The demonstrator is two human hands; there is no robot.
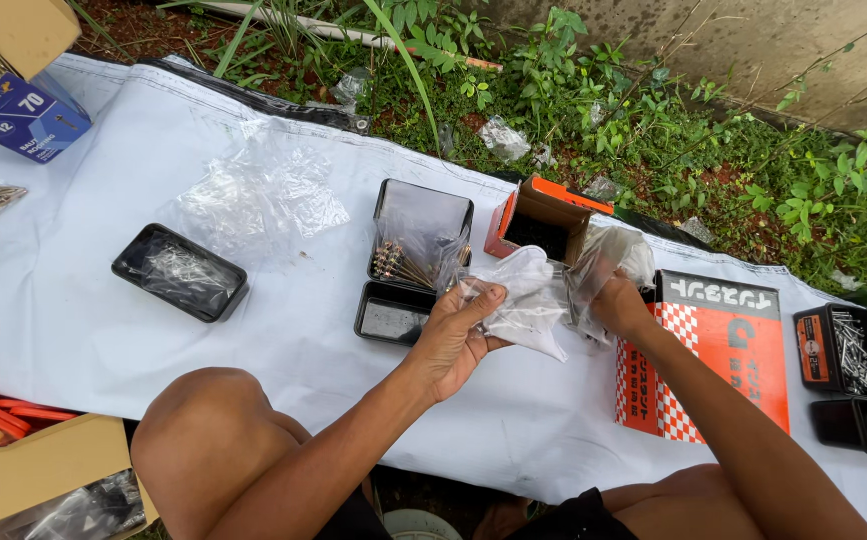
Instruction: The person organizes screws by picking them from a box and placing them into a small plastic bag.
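Head view: left hand (456, 337) pinches a clear plastic bag (528, 300) between thumb and fingers. Right hand (615, 300) grips the bag's other end, fingers closed. The bag hangs above the white sheet (283, 330), long axis running left-right, just beside the open black case (408, 265) of screws.

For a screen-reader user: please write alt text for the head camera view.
A person's left hand and right hand hold clear plastic bags over a white sheet on the ground. Around them lie black trays of nails, an open orange box and an orange checkered box.
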